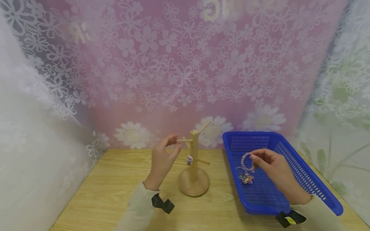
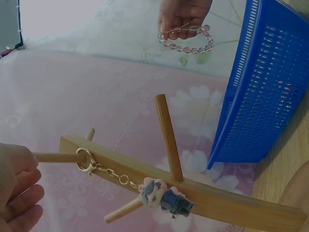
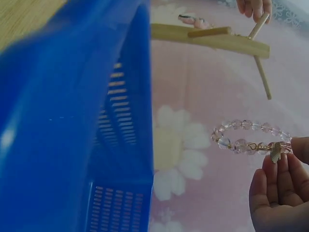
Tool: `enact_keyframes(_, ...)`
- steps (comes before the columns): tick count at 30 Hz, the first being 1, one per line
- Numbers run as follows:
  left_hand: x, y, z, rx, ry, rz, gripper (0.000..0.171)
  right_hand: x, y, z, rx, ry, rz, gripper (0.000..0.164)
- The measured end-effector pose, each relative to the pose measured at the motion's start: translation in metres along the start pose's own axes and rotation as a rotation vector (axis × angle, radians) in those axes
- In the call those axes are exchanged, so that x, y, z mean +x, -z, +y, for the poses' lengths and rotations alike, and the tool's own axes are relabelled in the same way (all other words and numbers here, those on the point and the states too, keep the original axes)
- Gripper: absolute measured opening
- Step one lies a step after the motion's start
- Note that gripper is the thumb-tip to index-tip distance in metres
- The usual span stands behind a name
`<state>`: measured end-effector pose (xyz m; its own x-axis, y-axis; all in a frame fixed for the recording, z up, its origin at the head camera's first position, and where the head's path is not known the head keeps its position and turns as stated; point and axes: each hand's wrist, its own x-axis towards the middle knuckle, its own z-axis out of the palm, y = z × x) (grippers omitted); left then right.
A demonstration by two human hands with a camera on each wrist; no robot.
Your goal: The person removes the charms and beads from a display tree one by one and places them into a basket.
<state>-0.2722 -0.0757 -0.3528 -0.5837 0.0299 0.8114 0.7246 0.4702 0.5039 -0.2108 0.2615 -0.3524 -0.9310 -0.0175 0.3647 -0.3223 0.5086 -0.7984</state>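
My left hand (image 1: 163, 158) is at the wooden stand (image 1: 193, 175), pinching the free end of an upper peg (image 2: 58, 157) between thumb and fingers. From that peg, close to the post, hangs a keychain (image 2: 166, 195) with a gold clasp, a short chain and a small figure in blue and pink. Over the blue basket (image 1: 268, 210), my right hand (image 1: 273, 166) pinches a bracelet (image 3: 246, 140) of clear pink beads. A small gold-coloured charm (image 3: 275, 152) dangles from the bracelet by the fingertips.
In the basket lies a cluster of trinkets (image 1: 247, 179) with pink pieces, below the bracelet. The stand's other pegs (image 1: 204, 126) stick out in different directions. A flowered pink cloth (image 1: 179, 73) rises behind the wood-grain table (image 1: 121, 183).
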Motion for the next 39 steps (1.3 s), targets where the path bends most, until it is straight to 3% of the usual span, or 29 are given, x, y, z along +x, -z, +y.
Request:
enact_keyframes(7,0.002,0.005,-0.023,-0.130,0.125,-0.097,0.025,0.010,0.008,0.010,-0.039,-0.019,-0.034,0.033)
enact_keyframes(16,0.010,0.003,-0.044,-0.187,0.322,-0.227,0.023,0.021,0.021,0.017,-0.084,-0.042,-0.085,0.034)
enact_keyframes(21,0.014,-0.002,-0.050,-0.197,0.356,-0.306,0.027,0.028,0.026,0.022,-0.096,-0.066,-0.140,0.037)
enact_keyframes(39,0.029,-0.012,-0.064,-0.185,0.408,-0.481,0.034,0.055,0.038,0.060,-0.059,-0.173,-0.194,0.049)
